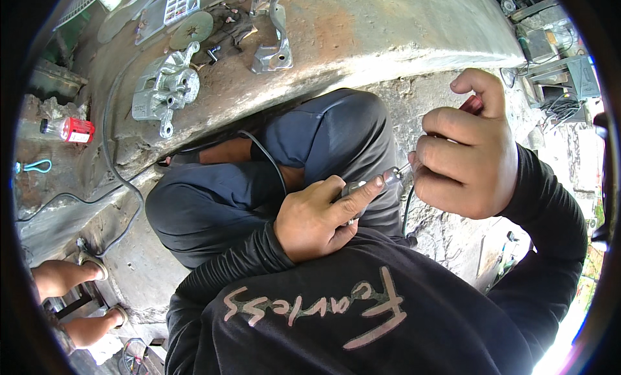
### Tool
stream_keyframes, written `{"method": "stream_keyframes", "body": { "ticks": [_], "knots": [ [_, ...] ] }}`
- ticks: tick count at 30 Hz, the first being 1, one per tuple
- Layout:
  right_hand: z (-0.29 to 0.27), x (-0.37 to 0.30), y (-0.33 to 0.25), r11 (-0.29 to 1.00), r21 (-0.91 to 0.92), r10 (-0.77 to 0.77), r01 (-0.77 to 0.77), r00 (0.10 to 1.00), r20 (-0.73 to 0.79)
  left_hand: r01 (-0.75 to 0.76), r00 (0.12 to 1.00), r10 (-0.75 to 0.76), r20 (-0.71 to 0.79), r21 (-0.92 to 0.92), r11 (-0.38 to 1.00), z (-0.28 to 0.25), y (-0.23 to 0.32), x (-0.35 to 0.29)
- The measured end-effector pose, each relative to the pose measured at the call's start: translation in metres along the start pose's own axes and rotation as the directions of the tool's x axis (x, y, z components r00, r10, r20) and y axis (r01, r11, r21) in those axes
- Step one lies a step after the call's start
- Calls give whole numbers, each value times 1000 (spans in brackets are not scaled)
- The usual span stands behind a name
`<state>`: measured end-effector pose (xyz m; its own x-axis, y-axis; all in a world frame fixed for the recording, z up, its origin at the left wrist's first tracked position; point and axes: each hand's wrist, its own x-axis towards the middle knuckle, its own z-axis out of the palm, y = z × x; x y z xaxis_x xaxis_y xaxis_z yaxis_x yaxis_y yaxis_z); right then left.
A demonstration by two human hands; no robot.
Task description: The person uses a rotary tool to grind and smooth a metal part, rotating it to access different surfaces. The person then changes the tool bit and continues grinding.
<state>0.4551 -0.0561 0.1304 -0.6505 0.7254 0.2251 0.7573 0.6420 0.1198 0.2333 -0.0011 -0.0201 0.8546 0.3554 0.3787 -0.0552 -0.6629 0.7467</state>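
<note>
My left hand (315,218) is closed around a grey metal cylindrical piece (391,176), above my lap. Its fingers hide most of that piece. A thin metal rod (405,169) sticks out of the piece's end toward my right hand (467,156). The right hand is raised beside my knee, fingers curled around a red object (473,105) that shows only between thumb side and index finger. I cannot tell whether the rod and the red object are one tool. A silver cast brake caliper (167,89) and a metal caliper bracket (274,42) lie on the concrete ledge ahead.
A flat round disc (192,30) and a clear compartment box (182,4) rest at the ledge's far left. A black cable (108,136) snakes down the left side. Near it lies a red-labelled bottle (79,130). Another person's legs (61,279) show at the lower left.
</note>
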Motion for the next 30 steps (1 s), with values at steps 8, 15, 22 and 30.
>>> {"method": "stream_keyframes", "body": {
  "ticks": [8,15,22,30],
  "knots": [
    [11,-4,11,968,-169,-214,186,962,-170,18,999,-18,36,-20,1000,-2,-5,-1],
    [35,21,31,442,726,619,-527,764,179,24,998,-25,-63,-23,999,-15,-22,-2],
    [73,60,54,353,743,160,-569,819,551,141,988,-144,-61,-52,989,-24,-39,-4],
    [89,92,78,454,666,70,-592,769,635,226,968,-238,-82,-138,964,-27,-58,-4]
  ]
}}
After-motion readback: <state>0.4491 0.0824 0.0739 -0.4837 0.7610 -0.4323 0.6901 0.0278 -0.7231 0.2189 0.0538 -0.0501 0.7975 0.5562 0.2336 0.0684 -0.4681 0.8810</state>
